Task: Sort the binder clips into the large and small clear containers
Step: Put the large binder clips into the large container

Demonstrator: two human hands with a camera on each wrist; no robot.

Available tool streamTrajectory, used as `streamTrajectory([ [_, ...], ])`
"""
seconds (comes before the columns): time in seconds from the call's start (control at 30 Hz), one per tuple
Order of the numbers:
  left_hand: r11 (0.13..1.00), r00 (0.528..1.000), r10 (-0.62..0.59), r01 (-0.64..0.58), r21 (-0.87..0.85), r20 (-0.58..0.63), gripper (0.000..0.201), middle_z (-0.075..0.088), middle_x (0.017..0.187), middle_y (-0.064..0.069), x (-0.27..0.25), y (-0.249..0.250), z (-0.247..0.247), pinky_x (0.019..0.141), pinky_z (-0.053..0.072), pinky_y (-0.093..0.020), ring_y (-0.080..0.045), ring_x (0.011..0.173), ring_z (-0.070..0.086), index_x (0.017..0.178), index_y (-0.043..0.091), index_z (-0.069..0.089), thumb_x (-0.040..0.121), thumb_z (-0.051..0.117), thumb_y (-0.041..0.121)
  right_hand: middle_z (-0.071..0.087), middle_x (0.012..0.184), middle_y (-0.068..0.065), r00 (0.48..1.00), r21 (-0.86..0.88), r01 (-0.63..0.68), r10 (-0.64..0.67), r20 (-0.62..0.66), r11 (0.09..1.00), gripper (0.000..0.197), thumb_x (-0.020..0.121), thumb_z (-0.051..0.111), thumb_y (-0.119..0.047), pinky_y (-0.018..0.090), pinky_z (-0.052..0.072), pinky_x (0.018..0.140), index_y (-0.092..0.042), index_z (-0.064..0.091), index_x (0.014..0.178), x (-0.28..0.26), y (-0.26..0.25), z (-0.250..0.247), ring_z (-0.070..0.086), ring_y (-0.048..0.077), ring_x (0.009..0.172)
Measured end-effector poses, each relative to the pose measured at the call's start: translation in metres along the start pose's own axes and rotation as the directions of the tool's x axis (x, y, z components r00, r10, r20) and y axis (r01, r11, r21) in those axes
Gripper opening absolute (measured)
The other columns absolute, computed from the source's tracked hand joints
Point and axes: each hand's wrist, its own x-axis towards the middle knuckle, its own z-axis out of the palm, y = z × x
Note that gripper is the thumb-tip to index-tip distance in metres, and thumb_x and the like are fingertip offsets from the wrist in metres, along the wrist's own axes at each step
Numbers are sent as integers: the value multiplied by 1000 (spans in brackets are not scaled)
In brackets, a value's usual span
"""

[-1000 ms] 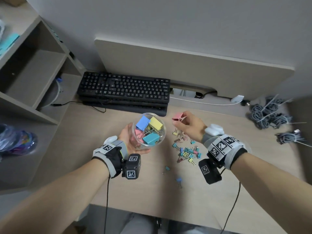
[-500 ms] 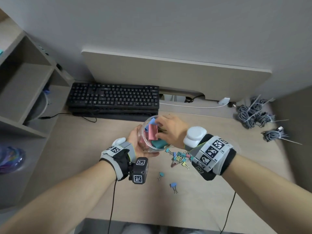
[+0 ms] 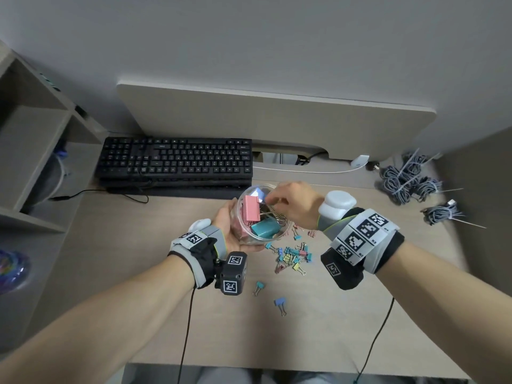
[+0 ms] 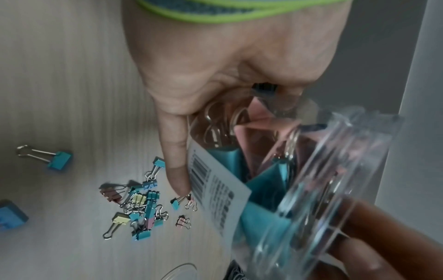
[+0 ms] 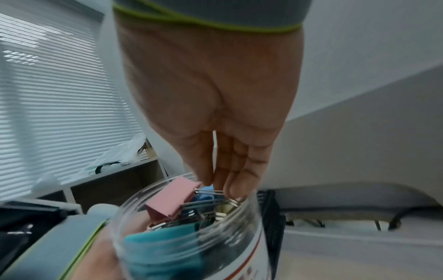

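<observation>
My left hand [image 3: 225, 223] grips a clear container [image 3: 243, 237], tilted with its mouth toward my right hand. Inside lie large binder clips, a pink one [image 3: 251, 207] on top and a teal one [image 3: 264, 228] below. My right hand [image 3: 273, 199] is at the mouth, and in the right wrist view its straight fingertips [image 5: 236, 195] touch the pink clip's [image 5: 172, 199] wire handles. A pile of small coloured clips [image 3: 291, 254] lies on the desk under the container. A teal clip [image 3: 259, 286] and a blue clip [image 3: 280, 302] lie apart, nearer me. The left wrist view shows the container [image 4: 335, 170] beside the pile [image 4: 139, 204].
A black keyboard [image 3: 177, 159] lies just behind the hands. Bundled grey cables [image 3: 407, 178] sit at the back right. An open shelf unit [image 3: 33, 134] stands at the left. A clear curved rim [image 4: 179, 271] shows at the bottom of the left wrist view.
My right hand carried the pink clip from above the pile to the container and put it in. The pink clip now lies on top of the other large clips.
</observation>
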Motion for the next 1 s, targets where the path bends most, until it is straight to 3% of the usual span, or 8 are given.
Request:
streamTrajectory([
  [0.07,1000,1000,18,-17,23,-23,68,72,109,-24,2,0,6,73,59,-57,-43,90,72,121,10,65,90,43,66,65,107,1,998,-6,30,-29,61,1000,32,91,48,-1,36,45,91,-13,70,112,-4,-1,1,57,21,98],
  [0.2,999,1000,19,-18,47,-18,69,71,113,-24,6,-2,11,78,56,-63,-47,94,70,123,10,64,89,46,67,65,119,5,998,92,51,-55,41,994,39,89,46,5,21,37,88,-12,69,115,-6,-2,7,55,18,103],
  [0.33,1000,1000,-10,10,17,0,72,67,120,-25,9,-1,9,72,59,-58,-46,100,68,128,9,61,89,43,67,63,97,0,982,349,-100,148,-114,932,32,91,48,4,27,46,81,-10,68,110,-6,17,-3,55,13,81],
  [0.47,1000,1000,-3,3,0,-8,73,65,123,-26,12,0,1,70,59,-58,-47,102,66,129,10,60,88,43,68,59,79,-11,938,400,-189,286,-197,897,28,93,47,2,22,48,71,-13,68,104,-13,56,-14,55,3,68],
  [0.63,999,998,12,-15,-38,-61,73,64,118,-25,18,-1,3,74,54,-56,-45,96,65,127,10,59,89,36,68,62,112,9,872,210,-447,476,-113,869,26,90,63,-14,30,43,84,-9,64,115,-39,132,15,57,23,92],
  [0.8,999,997,-10,7,-40,-76,78,62,125,-25,30,-8,18,75,53,-56,-46,101,64,131,11,57,86,39,71,47,135,11,688,52,-725,724,45,686,61,85,64,-43,42,45,95,-20,44,138,-77,194,42,55,34,114],
  [0.93,1000,997,-6,6,-8,-82,78,64,124,-25,42,-19,46,88,52,-59,-47,105,63,128,11,59,84,41,74,40,139,7,625,-125,-762,772,116,636,82,69,50,-68,51,45,96,-27,33,138,-97,231,61,47,34,122],
  [1.0,1000,997,-7,8,4,-81,77,64,123,-24,47,-26,59,96,48,-60,-47,108,62,124,12,61,82,43,74,34,143,4,615,-164,-760,778,130,629,86,68,58,-69,50,43,98,-29,29,138,-98,240,69,39,33,130],
])
